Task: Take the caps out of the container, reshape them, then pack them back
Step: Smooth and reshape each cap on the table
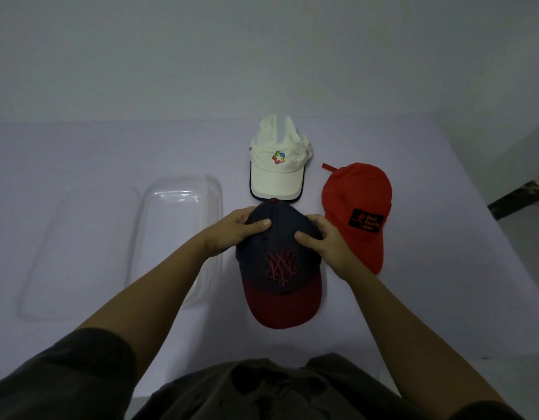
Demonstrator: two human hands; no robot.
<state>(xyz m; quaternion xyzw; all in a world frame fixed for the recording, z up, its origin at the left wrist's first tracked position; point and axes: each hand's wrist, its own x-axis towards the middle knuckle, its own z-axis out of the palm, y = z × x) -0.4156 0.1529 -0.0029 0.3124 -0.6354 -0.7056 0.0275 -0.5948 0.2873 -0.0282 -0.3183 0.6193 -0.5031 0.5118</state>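
Observation:
A navy cap [280, 262] with a dark red brim and red embroidered logo lies in front of me, brim toward me. My left hand [234, 230] grips the left side of its crown, and my right hand [325, 242] grips the right side, thumbs on top. A white cap [277, 165] with a coloured logo sits just beyond it. To the right rests a red cap [357, 207] with a black patch. The clear plastic container [215, 195] stands left of the navy cap, with nothing visible inside.
The container's clear lid [80, 253] lies flat at the left. Everything sits on a white table [444, 283] against a pale wall. The table's right edge runs diagonally at the right, with dark floor beyond it.

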